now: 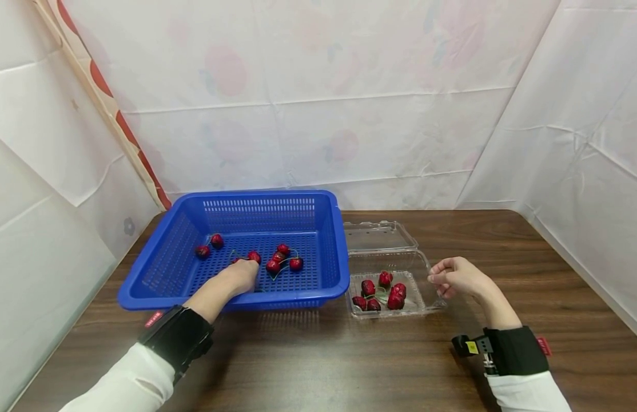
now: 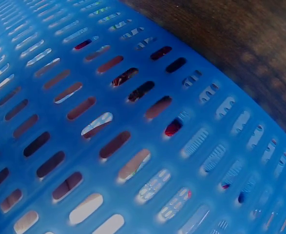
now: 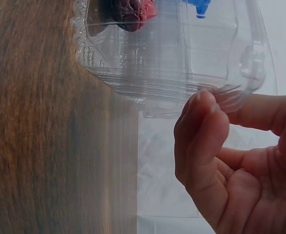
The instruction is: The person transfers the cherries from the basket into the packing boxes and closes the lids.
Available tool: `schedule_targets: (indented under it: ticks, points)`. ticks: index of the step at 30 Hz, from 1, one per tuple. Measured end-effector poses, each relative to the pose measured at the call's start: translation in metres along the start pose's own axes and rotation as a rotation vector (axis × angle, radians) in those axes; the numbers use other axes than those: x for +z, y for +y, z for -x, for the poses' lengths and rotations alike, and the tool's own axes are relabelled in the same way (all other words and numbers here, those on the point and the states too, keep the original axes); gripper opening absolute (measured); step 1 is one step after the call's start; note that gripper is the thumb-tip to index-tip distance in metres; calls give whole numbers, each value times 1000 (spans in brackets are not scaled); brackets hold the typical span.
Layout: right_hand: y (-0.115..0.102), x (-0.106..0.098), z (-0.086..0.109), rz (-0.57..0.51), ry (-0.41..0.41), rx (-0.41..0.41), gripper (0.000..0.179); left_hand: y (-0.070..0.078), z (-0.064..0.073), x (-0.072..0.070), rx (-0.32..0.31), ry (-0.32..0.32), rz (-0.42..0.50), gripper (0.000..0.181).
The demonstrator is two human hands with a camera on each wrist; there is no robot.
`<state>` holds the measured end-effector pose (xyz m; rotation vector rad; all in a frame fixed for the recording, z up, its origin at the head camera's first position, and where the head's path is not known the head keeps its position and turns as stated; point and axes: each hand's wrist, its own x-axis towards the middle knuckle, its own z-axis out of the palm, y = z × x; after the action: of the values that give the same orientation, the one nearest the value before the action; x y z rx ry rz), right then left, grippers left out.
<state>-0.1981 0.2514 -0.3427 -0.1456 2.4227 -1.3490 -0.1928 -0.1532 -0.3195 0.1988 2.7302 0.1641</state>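
Note:
In the head view my left hand (image 1: 239,277) reaches over the near rim of a blue plastic basket (image 1: 257,194), its fingertips down at a cherry (image 1: 254,256). The fingers are mostly hidden behind the hand, so I cannot tell whether they grip it. The basket's slotted wall (image 2: 118,107) fills the left wrist view, with bits of red and skin showing through. My right hand (image 1: 456,278) pinches the right rim of a clear plastic clamshell box (image 1: 408,263) between thumb and fingers. Several dark red cherries (image 1: 396,297) lie inside this box.
More cherries with green stems lie in the basket: a pair (image 1: 209,246) at the left and a cluster (image 1: 283,258) right of my hand. The box's lid (image 1: 382,236) lies open toward the back. Brown wood table (image 1: 308,366) beneath, white cloth (image 1: 298,137) behind.

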Motion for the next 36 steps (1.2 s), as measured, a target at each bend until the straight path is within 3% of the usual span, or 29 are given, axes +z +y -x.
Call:
schedule_targets:
  ticks: [10,23,36]
  points:
    - [-1,0,1,-8,3,7,18,-5,0,-2,55,13,59,14]
    - [0,1,0,-12,-1,9,18,-9,2,-2,89,151,112,14]
    - [-1,0,1,4,8,10,19,-5,11,-13,60,274,229,13]
